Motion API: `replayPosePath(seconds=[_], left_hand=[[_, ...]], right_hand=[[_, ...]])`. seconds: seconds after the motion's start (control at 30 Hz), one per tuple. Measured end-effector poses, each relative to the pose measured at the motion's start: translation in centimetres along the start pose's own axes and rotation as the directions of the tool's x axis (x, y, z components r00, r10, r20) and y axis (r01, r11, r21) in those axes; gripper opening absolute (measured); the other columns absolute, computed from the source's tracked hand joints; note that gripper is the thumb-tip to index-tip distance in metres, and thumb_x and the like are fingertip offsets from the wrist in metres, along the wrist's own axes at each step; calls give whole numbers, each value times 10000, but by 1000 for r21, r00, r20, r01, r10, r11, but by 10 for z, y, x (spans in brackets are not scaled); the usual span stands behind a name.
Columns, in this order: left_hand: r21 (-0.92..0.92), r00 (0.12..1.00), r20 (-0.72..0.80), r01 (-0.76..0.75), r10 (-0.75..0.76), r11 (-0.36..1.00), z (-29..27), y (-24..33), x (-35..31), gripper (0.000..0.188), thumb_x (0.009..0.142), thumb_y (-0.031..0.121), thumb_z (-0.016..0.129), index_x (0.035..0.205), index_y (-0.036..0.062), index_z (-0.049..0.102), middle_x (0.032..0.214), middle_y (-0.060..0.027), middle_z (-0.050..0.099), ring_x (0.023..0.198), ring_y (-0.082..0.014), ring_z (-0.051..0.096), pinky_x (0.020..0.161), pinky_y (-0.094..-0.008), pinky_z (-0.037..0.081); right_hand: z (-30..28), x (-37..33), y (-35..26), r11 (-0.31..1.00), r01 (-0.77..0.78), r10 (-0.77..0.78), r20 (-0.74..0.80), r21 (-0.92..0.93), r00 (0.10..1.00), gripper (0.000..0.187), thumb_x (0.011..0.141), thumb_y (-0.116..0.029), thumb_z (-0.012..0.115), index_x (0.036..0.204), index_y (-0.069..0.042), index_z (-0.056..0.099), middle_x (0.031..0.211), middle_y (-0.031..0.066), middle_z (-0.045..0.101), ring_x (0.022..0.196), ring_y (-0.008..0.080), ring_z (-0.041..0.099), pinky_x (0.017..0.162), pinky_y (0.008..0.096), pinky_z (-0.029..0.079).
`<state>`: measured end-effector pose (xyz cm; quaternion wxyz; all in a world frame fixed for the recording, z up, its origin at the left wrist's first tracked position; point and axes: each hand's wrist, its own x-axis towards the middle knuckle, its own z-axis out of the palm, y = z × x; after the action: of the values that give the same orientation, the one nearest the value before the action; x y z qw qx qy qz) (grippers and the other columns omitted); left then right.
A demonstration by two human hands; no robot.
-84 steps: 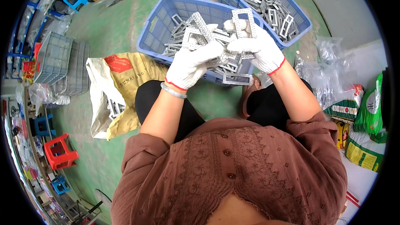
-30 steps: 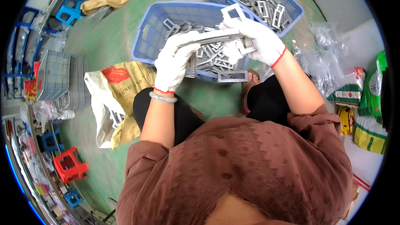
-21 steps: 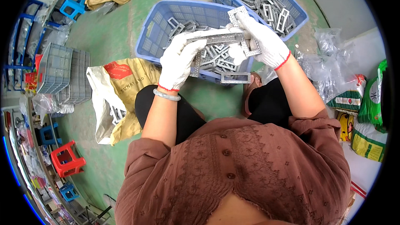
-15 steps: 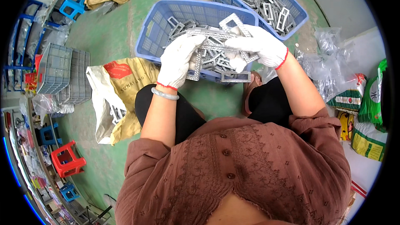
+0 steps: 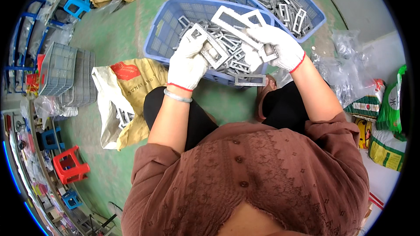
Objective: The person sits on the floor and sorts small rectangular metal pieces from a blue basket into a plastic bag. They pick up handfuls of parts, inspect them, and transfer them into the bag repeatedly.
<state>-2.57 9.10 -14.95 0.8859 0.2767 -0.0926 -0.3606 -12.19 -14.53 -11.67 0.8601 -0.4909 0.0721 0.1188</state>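
Note:
Both my hands wear white knit gloves with red cuffs, above a blue plastic crate [image 5: 153, 39] heaped with grey rectangular metal frames. My left hand [image 5: 187, 66] is closed on one metal frame [image 5: 214, 41], tilted with its opening showing. Closed around a longer frame [image 5: 234, 31] is my right hand [image 5: 284, 46], with its gloved fingers hiding part of it. Another frame [image 5: 254, 14] sticks up behind those fingers; whether it is also gripped is hard to tell. One frame [image 5: 250, 80] lies at the crate's near rim, below the right hand.
A second blue crate [image 5: 321, 24] of similar frames stands at the far right. A yellow and white sack [image 5: 140, 91] with frames inside lies to the left. Grey crates [image 5: 57, 72] and a red stool [image 5: 71, 165] are farther left. Plastic bags [image 5: 339, 67] lie on the right.
My hands have moved apart. The frames held across both hands are now separate, one tilted in the left hand and a longer one turned up toward the far left in the right.

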Motion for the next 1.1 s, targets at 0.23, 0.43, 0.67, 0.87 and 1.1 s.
replayPosePath(seconds=[0.23, 0.43, 0.67, 0.87, 1.1], left_hand=[[-131, 995, -25, -102, 99, 986, 10, -10, -1, 299, 933, -20, 547, 1226, 2, 492, 1146, -194, 586, 1093, -346, 594, 1022, -520, 475], [-206, 988, -11, -154, 155, 966, 12, -13, -3, 340, 900, -67, 525, 1234, -9, 502, 1259, -237, 564, 1208, -383, 549, 1068, -551, 437], [-186, 983, 48, -164, 176, 969, 1, -15, 1, 446, 825, -129, 498, 1255, -14, 532, 1341, -248, 533, 1306, -398, 483, 1136, -554, 374], [-94, 998, 34, 52, -49, 994, 21, 1, -7, 368, 901, -9, 557, 1269, 11, 548, 1335, -249, 536, 1307, -413, 480, 1088, -577, 414], [211, 978, 69, 181, -199, 961, 24, 9, -5, 465, 884, 18, 665, 1321, -25, 511, 1234, -202, 598, 901, -268, 696, 767, -330, 592]], right_hand=[[2, 11, 12, 932, -38, 18, 59, 360, 998, 397, 1002, -328, 536, 1146, 36, 600, 963, 165, 675, 761, 252, 670, 675, 401, 587], [5, 11, 16, 934, 10, -46, 92, 356, 995, 392, 1012, -283, 532, 1215, 51, 571, 994, 183, 689, 843, 280, 700, 724, 436, 602], [24, 4, 16, 942, -14, -4, 52, 334, 999, 387, 1012, -290, 537, 1216, 37, 576, 1044, 176, 682, 844, 277, 707, 732, 429, 615], [15, 15, 24, 942, 227, -213, -81, 246, 974, 326, 982, -242, 611, 1190, 9, 602, 1058, 135, 679, 966, 229, 685, 814, 396, 611], [9, 13, 11, 938, 314, -310, -55, 143, 949, 325, 985, -199, 601, 1236, 7, 589, 1102, 146, 680, 978, 214, 683, 791, 326, 577]])
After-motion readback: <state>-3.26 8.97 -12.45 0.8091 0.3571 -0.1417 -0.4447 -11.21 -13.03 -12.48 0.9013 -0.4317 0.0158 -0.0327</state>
